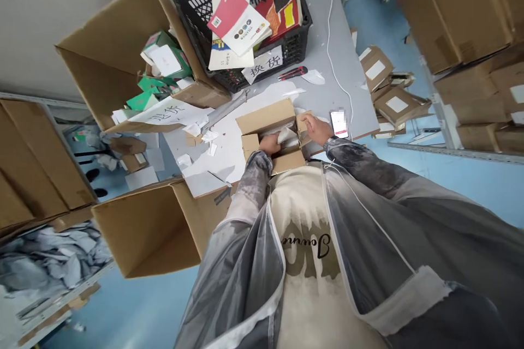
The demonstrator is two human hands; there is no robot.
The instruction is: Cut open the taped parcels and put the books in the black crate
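Note:
A small open cardboard box sits at the table's near edge, its flaps folded outward. Inside it lies a whitish packet, perhaps paper or plastic wrapped; its contents are hidden. My left hand reaches over the box's left side, its fingers closed at the packet and partly hidden. At the right side, my right hand pinches the box's flap between closed fingers. A lit phone lies just right of that hand.
Behind stand a black crate of books and a large carton holding green and white packs. A red-black utility knife and paper scraps lie on the table. A white cable crosses it. Another open carton stands lower left.

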